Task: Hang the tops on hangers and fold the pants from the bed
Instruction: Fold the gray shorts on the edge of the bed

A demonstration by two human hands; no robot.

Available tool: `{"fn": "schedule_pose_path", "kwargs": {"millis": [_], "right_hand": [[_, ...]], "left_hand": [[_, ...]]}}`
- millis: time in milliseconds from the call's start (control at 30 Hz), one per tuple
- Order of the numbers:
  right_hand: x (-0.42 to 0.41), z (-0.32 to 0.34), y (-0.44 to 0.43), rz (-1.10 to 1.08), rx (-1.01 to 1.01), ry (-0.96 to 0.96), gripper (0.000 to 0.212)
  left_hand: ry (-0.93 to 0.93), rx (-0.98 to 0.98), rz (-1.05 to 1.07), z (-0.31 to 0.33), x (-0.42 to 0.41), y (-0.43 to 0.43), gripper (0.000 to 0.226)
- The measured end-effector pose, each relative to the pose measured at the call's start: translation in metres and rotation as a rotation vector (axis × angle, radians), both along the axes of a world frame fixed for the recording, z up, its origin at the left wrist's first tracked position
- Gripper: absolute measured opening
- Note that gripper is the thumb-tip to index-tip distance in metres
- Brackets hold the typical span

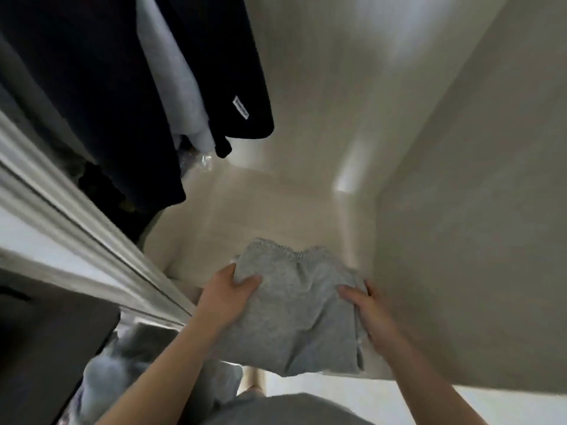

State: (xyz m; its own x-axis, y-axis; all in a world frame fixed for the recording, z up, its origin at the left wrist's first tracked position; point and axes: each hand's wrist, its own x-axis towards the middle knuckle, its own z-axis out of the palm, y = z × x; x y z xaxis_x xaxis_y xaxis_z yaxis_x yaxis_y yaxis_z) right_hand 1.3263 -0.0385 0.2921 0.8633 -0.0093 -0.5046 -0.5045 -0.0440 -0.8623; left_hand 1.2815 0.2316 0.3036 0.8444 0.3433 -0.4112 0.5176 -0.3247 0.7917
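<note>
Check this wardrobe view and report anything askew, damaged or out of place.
Nothing stands out. The folded light-grey sweatpants are held squarely between the left hand and right hand, elastic waistband away from the person, and the dark navy hanging garments hang freely. Blur could hide small flaws.

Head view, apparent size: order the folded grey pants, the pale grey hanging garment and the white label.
1. folded grey pants, nearest the camera.
2. pale grey hanging garment, partly hidden.
3. white label.
</note>
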Motion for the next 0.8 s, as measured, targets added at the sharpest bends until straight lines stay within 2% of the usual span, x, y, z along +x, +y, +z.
{"fn": "schedule_pose_path", "kwargs": {"millis": [100, 200, 367, 467, 533, 600, 667, 800], "right_hand": [[0.026, -0.024, 0.009, -0.128, -0.062, 0.007, 0.021], [0.049, -0.045, 0.015, -0.214, -0.159, 0.011, 0.018], [0.091, -0.080, 0.007, -0.269, -0.480, 0.023, 0.004], [0.110, -0.102, 0.001, -0.262, -0.664, 0.107, 0.008], [0.114, -0.123, -0.006, -0.224, -0.768, 0.171, 0.026], [0.108, -0.141, -0.009, -0.090, -0.927, 0.214, 0.045], [0.095, -0.152, -0.005, 0.066, -1.024, 0.175, 0.053], [0.059, -0.166, 0.013, 0.355, -1.133, -0.119, 0.057]], "left_hand": [[0.055, 0.064, -0.134, -0.025, 0.055, 0.007, 0.021], [0.098, 0.058, -0.233, -0.052, 0.100, 0.007, 0.030], [0.143, 0.028, -0.339, -0.103, 0.160, -0.013, 0.015], [0.235, 0.063, -0.373, -0.138, 0.181, -0.027, 0.017], [0.317, 0.094, -0.415, -0.162, 0.185, -0.035, 0.035], [0.347, 0.210, -0.466, -0.180, 0.179, -0.040, 0.046], [0.283, 0.396, -0.508, -0.189, 0.164, -0.043, 0.052], [-0.091, 0.634, -0.739, -0.196, 0.129, -0.045, 0.072]]}}
